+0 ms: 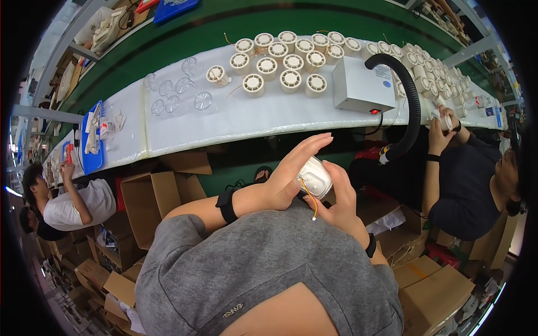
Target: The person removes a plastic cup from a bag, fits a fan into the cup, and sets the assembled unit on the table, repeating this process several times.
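Observation:
A white plastic housing [315, 178] with a rounded raised panel sits between my two hands, in front of my chest. From it hangs a thin yellow-orange wire [313, 208] with a small white connector at the end. My right hand [342, 196] grips the housing from the right, thumb below and fingers along its side. On the other side, my left hand [288, 175] has its fingers stretched out straight past the housing, the palm side close against it. Whether the left palm presses on it is hidden.
Several round white slotted fan units [291, 79] and clear plastic discs [203, 101] stand on the covered bench [224, 120]. A grey box [361, 84] carries a black flexible hose [413, 95]. Co-workers sit left and right. Cardboard boxes [143, 204] surround me. A blue tray [94, 151] lies left.

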The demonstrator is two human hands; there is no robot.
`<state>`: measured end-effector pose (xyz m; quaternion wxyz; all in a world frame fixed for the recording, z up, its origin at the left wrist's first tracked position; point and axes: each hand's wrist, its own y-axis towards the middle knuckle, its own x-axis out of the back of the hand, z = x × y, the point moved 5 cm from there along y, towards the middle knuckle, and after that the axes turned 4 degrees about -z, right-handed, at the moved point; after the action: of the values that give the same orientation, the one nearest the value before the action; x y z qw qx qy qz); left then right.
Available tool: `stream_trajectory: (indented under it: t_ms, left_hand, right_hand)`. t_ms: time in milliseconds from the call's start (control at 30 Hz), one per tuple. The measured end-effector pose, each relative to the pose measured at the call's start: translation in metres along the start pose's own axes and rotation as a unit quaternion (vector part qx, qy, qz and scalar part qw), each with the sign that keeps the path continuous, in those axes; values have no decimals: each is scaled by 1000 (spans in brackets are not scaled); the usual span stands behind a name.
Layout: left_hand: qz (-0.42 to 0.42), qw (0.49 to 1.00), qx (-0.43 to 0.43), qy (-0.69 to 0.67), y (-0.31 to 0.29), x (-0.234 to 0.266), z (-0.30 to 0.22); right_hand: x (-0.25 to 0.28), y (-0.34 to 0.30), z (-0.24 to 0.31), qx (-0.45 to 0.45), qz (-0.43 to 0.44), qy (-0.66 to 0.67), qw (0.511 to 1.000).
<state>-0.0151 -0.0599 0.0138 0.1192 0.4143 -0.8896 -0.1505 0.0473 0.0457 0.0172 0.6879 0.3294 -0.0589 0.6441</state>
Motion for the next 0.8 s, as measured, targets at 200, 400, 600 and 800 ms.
stream_trajectory:
  t_ms: [200, 400, 600, 800]
  left_hand:
    - [-107, 982, 118, -102, -26, 19, 29]
    - [-215, 940, 250, 86, -54, 86, 101]
    - [-39, 801, 185, 568, -22, 125, 108]
    - [-75, 758, 84, 643, -13, 125, 109]
  right_hand:
    - [-29, 21, -7, -55, 81, 35, 995]
    - [-84, 56, -53, -179, 278, -29, 943]
    - [-53, 116, -151, -34, -60, -289, 955]
    - [-60, 145, -170, -98, -61, -363, 925]
